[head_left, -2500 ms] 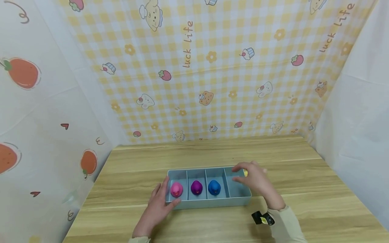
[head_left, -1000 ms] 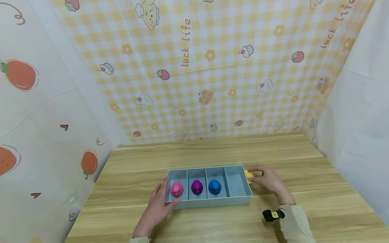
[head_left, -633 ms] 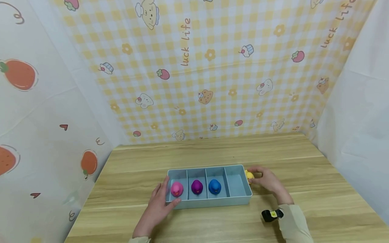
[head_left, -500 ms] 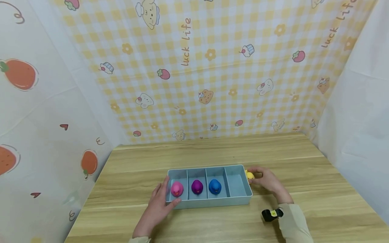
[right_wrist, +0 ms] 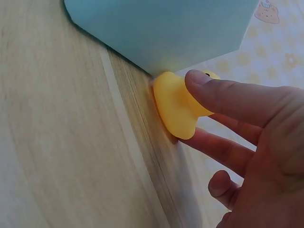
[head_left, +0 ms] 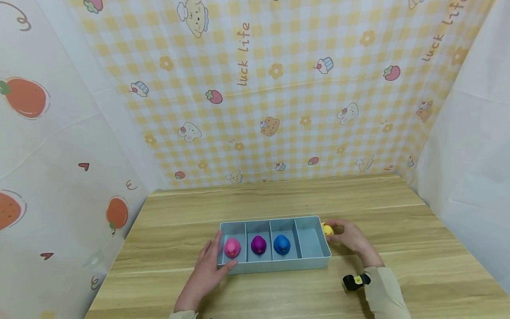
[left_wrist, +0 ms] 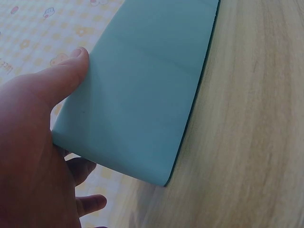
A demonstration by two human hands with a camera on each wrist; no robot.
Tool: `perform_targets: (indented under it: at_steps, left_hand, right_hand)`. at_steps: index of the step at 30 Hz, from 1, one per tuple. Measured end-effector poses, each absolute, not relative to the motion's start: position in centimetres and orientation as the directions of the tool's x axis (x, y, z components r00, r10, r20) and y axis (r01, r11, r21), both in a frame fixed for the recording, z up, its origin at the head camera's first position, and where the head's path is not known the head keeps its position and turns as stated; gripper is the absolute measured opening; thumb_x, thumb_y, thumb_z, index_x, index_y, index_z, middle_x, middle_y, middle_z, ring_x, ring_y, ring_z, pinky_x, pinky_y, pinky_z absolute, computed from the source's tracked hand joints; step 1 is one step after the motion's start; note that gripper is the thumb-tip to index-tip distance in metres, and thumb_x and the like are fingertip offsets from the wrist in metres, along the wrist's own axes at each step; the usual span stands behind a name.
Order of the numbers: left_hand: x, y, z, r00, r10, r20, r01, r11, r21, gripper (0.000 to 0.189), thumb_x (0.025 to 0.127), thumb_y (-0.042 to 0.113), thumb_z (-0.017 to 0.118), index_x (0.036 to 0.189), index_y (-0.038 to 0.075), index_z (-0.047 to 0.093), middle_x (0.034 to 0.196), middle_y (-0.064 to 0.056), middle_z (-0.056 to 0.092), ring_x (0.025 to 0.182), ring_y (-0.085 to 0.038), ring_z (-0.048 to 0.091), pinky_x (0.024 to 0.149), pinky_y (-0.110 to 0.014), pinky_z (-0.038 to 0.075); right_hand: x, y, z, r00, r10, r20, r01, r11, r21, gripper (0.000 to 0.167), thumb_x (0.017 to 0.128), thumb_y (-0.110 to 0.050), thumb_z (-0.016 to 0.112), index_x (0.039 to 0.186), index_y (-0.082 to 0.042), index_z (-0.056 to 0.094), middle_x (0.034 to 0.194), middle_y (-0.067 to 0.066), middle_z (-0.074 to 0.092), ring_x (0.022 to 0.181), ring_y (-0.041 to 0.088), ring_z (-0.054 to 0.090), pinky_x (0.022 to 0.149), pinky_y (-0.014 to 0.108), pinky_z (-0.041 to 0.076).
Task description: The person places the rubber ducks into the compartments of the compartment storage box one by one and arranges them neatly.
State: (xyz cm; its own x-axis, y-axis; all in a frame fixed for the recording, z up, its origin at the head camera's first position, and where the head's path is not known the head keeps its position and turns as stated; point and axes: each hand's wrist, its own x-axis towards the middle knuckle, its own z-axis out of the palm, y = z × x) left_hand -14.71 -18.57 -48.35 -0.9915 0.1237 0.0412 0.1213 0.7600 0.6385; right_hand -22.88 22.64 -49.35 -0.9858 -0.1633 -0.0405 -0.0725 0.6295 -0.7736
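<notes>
A blue-grey divided tray [head_left: 287, 266] lies on the table. From the left, its compartments hold a pink rubber duck [head_left: 232, 248], a purple rubber duck [head_left: 258, 245] and a blue rubber duck [head_left: 282, 244]; the rightmost has nothing in it. My left hand [head_left: 206, 270] holds the tray's left front corner, thumb over the front rim and fingers along the left end. Outside the right end, my right hand [head_left: 350, 237] pinches a yellow rubber duck [right_wrist: 175, 104] between thumb and fingers. In the right wrist view the duck's base is close to the tabletop and the tray wall.
The wood-grain table [head_left: 263, 297] ends at a yellow checked cloth backdrop [head_left: 255, 146]. White cloth hangs at the left and right sides. A small black device [head_left: 356, 281] is strapped to my right wrist.
My right hand has moved right, from over the rightmost compartment to the yellow duck outside the tray, and pinches it. That duck has turned slightly. My left hand has stayed put.
</notes>
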Motion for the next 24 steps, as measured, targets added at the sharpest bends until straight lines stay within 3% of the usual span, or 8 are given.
perform_targets:
  at_steps: [7, 24]
  left_hand:
    - [-14.8, -18.6, -48.3, -0.992, 0.122, 0.039, 0.118, 0.760, 0.639, 0.090, 0.086, 0.047, 0.065, 0.152, 0.008, 0.018, 0.151, -0.019, 0.036, 0.138, -0.051, 0.023, 0.099, -0.072, 0.031]
    - [-14.7, -18.6, -48.4, -0.994, 0.108, 0.021, 0.095, 0.759, 0.644, 0.091, 0.087, 0.047, 0.065, 0.153, 0.009, 0.016, 0.151, -0.020, 0.034, 0.139, -0.049, 0.021, 0.101, -0.072, 0.030]
  right_hand:
    - [-22.7, 22.7, -48.9, -0.987, -0.161, -0.018, -0.089, 0.628, -0.773, 0.041, 0.078, -0.015, 0.078, 0.115, -0.001, 0.065, 0.121, 0.023, 0.063, 0.120, 0.045, 0.050, 0.098, 0.064, 0.036]
    - [-22.5, 23.0, -46.2, -0.991, -0.122, -0.044, -0.048, 0.660, -0.750, 0.046, 0.083, -0.022, 0.074, 0.122, -0.001, 0.061, 0.132, 0.026, 0.054, 0.127, 0.050, 0.040, 0.099, 0.068, 0.031]
